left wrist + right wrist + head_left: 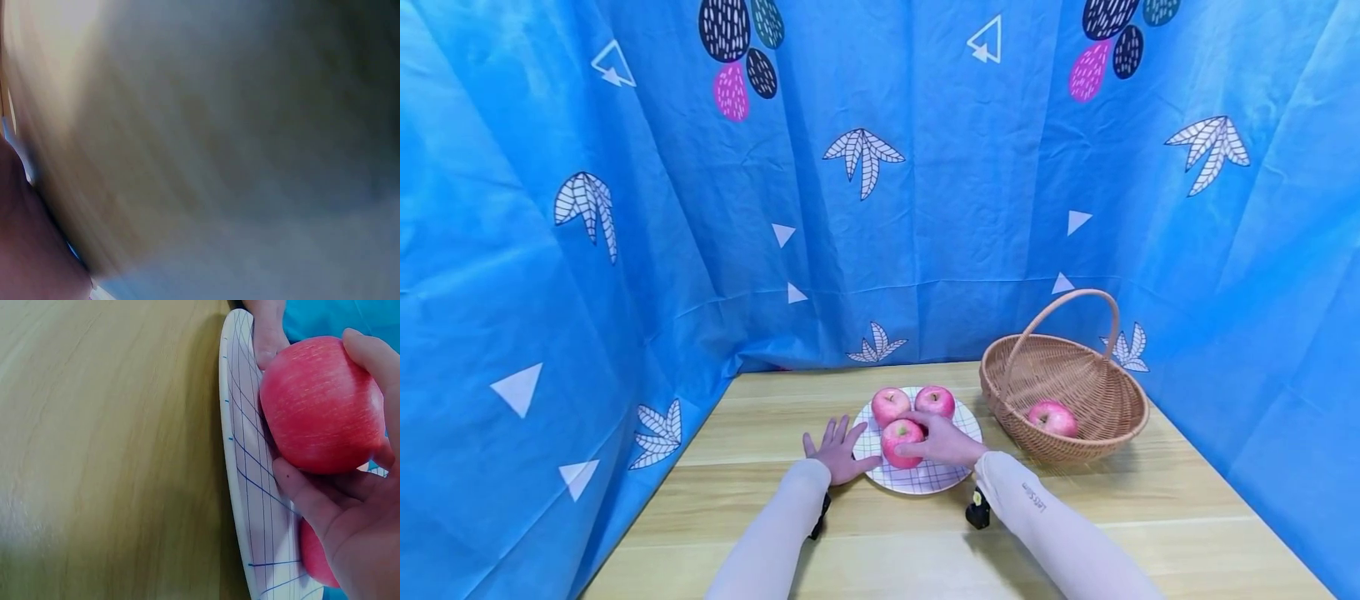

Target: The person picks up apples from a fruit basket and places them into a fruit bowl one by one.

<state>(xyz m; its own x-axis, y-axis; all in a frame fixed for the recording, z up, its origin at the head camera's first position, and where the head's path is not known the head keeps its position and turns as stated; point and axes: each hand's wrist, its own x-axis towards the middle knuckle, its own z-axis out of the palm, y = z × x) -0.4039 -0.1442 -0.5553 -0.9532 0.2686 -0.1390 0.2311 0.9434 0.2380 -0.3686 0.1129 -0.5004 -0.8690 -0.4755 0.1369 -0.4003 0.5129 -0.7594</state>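
My right hand (946, 442) grips the nearest apple (901, 442) on a white plate (917, 482) with blue grid lines. In the right wrist view, thumb and fingers lie round this red-pink apple (322, 403). Two more apples, one at the back left (890, 405) and one at the back right (935, 400), sit on the plate. My left hand (839, 454) has its fingers spread at the plate's left side, the thumb at the rim. Only blurred surfaces and a bit of skin (37, 250) show in the left wrist view.
A wicker basket (1082, 375) with a tall arched handle stands right of the plate, tilted towards me. One apple (1052, 418) lies in it. The wooden table (895, 558) is bordered by a blue patterned curtain (880, 250) at the back and sides.
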